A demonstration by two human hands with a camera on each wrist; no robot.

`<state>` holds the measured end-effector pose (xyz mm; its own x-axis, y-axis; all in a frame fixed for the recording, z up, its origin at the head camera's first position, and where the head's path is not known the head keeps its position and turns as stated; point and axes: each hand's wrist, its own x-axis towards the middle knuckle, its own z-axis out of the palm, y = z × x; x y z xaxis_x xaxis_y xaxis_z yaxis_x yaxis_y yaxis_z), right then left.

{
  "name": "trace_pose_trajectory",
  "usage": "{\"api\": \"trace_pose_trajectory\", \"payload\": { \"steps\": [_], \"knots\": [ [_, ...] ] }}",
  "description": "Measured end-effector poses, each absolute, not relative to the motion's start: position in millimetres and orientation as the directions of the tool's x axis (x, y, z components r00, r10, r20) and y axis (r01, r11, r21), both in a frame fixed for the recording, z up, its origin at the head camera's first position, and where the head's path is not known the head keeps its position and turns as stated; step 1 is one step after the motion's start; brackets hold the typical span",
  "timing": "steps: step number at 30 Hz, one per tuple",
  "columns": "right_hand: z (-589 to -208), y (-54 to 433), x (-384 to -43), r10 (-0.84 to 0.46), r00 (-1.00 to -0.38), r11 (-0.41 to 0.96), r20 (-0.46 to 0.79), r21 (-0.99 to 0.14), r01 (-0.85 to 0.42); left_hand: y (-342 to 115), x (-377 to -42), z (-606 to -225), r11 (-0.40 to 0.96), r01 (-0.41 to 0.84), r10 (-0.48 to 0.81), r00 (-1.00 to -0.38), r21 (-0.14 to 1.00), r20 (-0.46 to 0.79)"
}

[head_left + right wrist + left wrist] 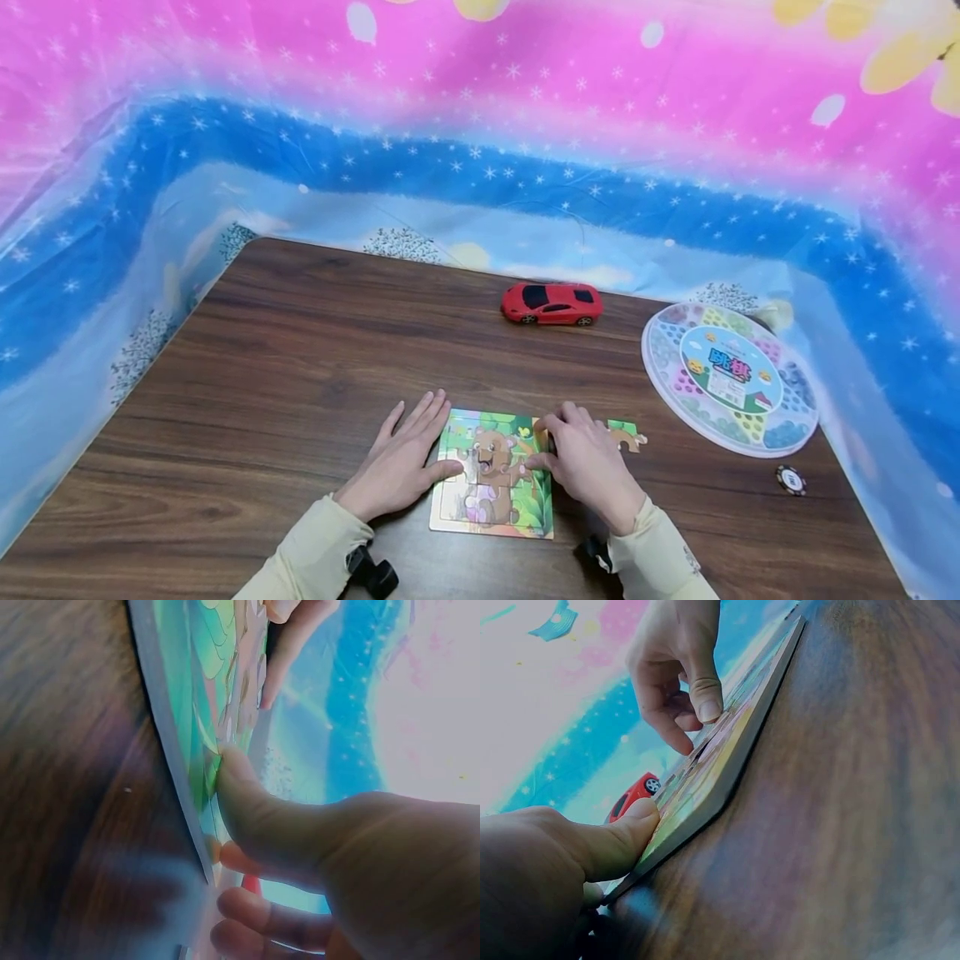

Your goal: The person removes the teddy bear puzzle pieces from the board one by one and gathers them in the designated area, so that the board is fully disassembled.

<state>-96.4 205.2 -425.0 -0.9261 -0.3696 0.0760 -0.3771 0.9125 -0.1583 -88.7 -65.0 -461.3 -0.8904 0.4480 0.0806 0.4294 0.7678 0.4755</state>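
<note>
A bear jigsaw puzzle (492, 492) lies in its flat square tray on the table, mostly filled with pieces. My left hand (405, 457) rests along its left side, fingers straight on the table and thumb on the tray's edge. At the puzzle's upper right, my right hand (588, 458) holds a puzzle piece between thumb and index finger against the board; the fingers largely cover that piece. In the left wrist view the right hand (679, 675) bends its fingers over the puzzle surface. A loose puzzle piece (626, 435) lies just right of the right hand.
On the wooden table (300, 350), a red toy car (552, 303) stands near the back edge. A round Chinese checkers board (730, 379) lies at the right, with a black-and-white chip (791, 480) below it. A patterned cloth (450, 175) hangs around the table.
</note>
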Motion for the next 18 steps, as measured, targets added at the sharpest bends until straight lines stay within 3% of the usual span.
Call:
{"api": "trace_pose_trajectory", "payload": {
  "steps": [18],
  "knots": [
    [-427.6,205.7,-102.5,-0.330,-0.943,0.895,0.046,-0.304,-0.328,-65.6,-88.0,-460.0,0.759,0.427,0.442,-0.892,0.491,0.092]
  ]
}}
